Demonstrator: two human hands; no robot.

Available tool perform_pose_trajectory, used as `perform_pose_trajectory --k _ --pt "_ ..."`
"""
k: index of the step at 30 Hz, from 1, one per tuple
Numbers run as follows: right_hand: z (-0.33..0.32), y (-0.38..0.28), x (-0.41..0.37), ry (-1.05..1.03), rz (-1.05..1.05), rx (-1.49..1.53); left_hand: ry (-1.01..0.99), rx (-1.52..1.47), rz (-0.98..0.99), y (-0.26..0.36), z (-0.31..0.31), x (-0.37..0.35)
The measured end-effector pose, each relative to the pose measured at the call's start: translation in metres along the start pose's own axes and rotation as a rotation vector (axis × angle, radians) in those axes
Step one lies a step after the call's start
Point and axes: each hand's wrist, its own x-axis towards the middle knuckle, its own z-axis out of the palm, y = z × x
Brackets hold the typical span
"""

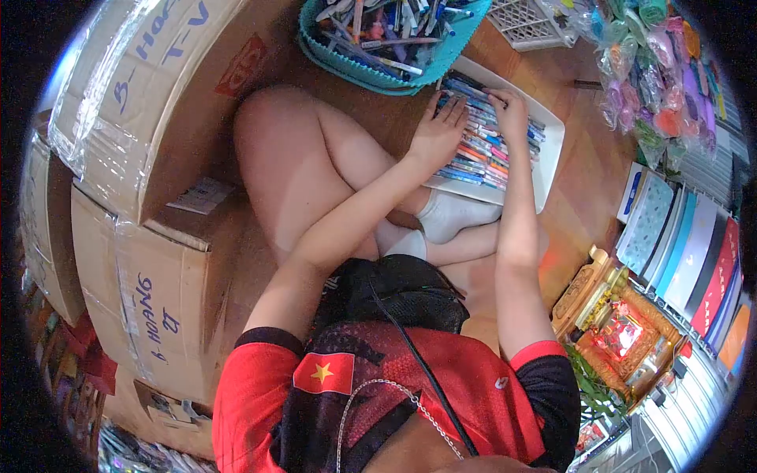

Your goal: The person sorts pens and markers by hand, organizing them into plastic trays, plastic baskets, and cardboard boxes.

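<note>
A white tray (553, 162) on the floor in front of my crossed legs holds many pens (482, 150), laid side by side in rows. My left hand (438, 134) rests over the tray's left part, its fingers spread on the pens near the far end. Over the far right part is my right hand (509, 114), its fingers slightly bent and touching the pen ends. No pen is visibly lifted by either hand. A teal basket (359, 76) full of loose, jumbled pens stands just beyond the tray to the left.
Large taped cardboard boxes (150, 292) are stacked close on my left. A white plastic crate (530, 24) stands at the far side. Plastic-wrapped colourful goods (662, 71) hang at the far right. Below them are a row of folders (686, 244) and a small wooden altar (623, 331).
</note>
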Motion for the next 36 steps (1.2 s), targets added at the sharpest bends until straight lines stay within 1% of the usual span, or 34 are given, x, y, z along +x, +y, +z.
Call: perform_pose_trajectory --k 2,5,8,10,12,13,14,17,19,20,23,26,27,28,30,33,36 --pt "-0.001 -0.004 0.001 0.035 -0.011 -0.025 0.024 -0.006 -0.004 0.0 0.003 0.0" --pt "-0.029 -0.056 0.016 0.239 0.169 0.162 0.021 0.007 -0.015 0.0 0.005 0.0" --pt "-0.064 -0.112 0.048 0.404 -0.106 0.225 -0.013 -0.01 -0.016 0.001 0.002 -0.001" --pt "-0.08 -0.158 0.065 0.299 -0.186 0.262 -0.006 -0.047 -0.021 0.001 0.004 0.0" --pt "-0.07 -0.175 0.084 0.072 -0.424 0.191 0.028 -0.028 -0.021 0.001 0.006 0.0" --pt "-0.06 -0.183 0.091 -0.022 -0.527 0.073 0.044 -0.017 -0.023 0.001 0.006 0.0" --pt "-0.049 -0.191 0.098 -0.117 -0.627 -0.046 0.017 -0.034 -0.021 0.0 0.006 0.0" --pt "-0.016 -0.205 0.114 -0.383 -0.508 -0.268 -0.063 -0.044 -0.015 0.001 0.002 0.0" --pt "-0.011 -0.215 0.119 -0.4 -0.521 -0.385 -0.123 0.007 -0.005 0.0 -0.002 0.002" --pt "-0.011 -0.218 0.121 -0.41 -0.527 -0.444 -0.105 0.003 -0.008 0.0 -0.001 0.002" --pt "-0.008 -0.206 0.122 -0.373 -0.649 -0.42 -0.059 -0.015 -0.011 0.0 0.005 0.002" --pt "-0.041 -0.207 0.113 -0.112 -0.71 -0.388 -0.01 -0.028 -0.02 0.001 0.007 0.001" --pt "-0.073 -0.228 0.112 -0.268 -0.645 -0.327 0.02 -0.028 -0.013 0.0 0.005 0.0" --pt "-0.078 -0.222 0.111 -0.169 -0.628 -0.204 0.049 -0.029 -0.004 0.0 0.003 -0.001" --pt "-0.102 -0.214 0.104 -0.015 -0.641 -0.115 0.046 -0.02 0.007 -0.001 0.001 0.0" --pt "-0.119 -0.163 0.086 0.134 -0.441 0.078 0.039 -0.015 0.006 -0.001 0.001 -0.001" --pt "-0.1 -0.096 0.059 0.136 -0.137 0.192 0.03 -0.006 0.004 0.0 0.001 0.0"
